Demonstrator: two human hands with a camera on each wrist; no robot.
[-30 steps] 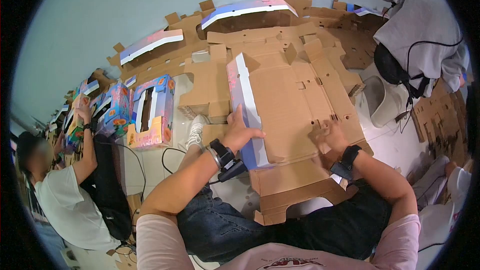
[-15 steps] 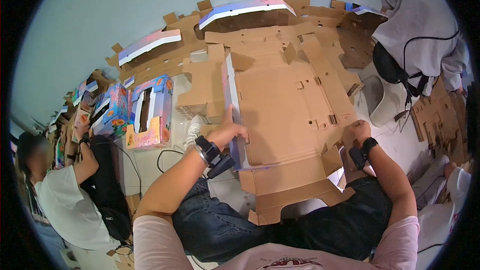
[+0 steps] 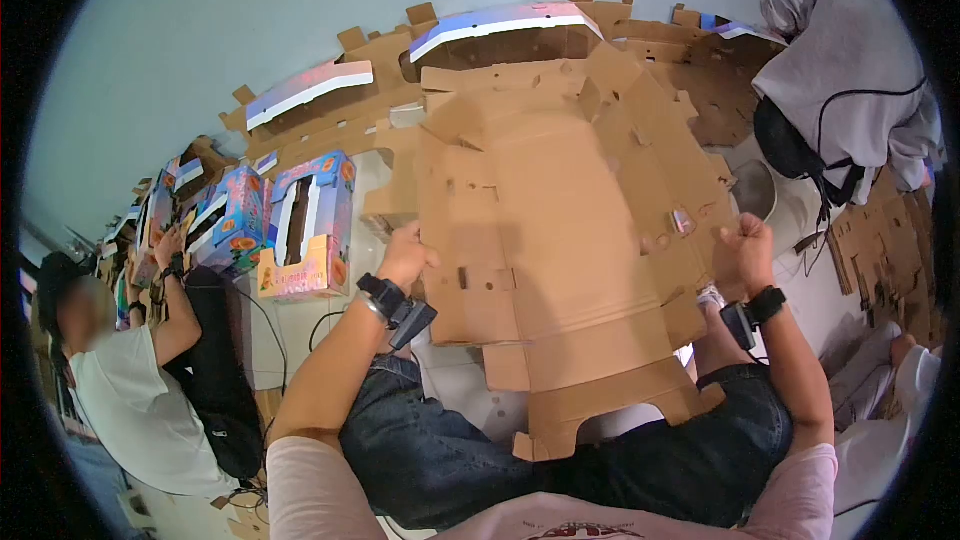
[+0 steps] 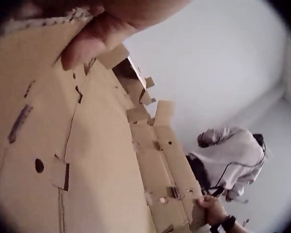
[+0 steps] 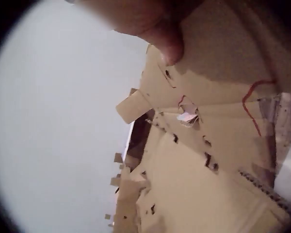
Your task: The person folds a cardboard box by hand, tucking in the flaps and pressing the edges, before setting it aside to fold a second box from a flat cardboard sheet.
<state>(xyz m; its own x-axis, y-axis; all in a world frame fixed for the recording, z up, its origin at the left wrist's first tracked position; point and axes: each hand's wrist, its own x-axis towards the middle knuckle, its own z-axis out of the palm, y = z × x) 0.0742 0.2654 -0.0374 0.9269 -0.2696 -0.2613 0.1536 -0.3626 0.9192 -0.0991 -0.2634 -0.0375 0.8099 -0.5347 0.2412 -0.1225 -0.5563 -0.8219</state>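
A large unfolded cardboard box blank (image 3: 570,240), plain brown side up, spreads over and beyond the person's lap. At its left edge the left hand (image 3: 403,255) grips the side panel; its thumb (image 4: 85,46) lies over the brown face in the left wrist view. The right hand (image 3: 747,255) holds the opposite edge with curled fingers, and its thumb (image 5: 170,46) presses the brown face in the right wrist view. Slots and small holes run along both side panels. A notched front flap (image 3: 600,405) hangs between the thighs.
More flat cardboard with pink-and-blue printed strips (image 3: 310,90) leans along the wall. Folded printed boxes (image 3: 308,225) stand on the tiled floor at left, near a seated person (image 3: 150,380). At right are a person in grey (image 3: 850,80) and stacked cardboard (image 3: 880,250).
The left side panel, earlier raised with its printed strip showing, now lies opened outward, brown face up. The left hand has moved left to its outer edge; the right hand has moved out to the right edge.
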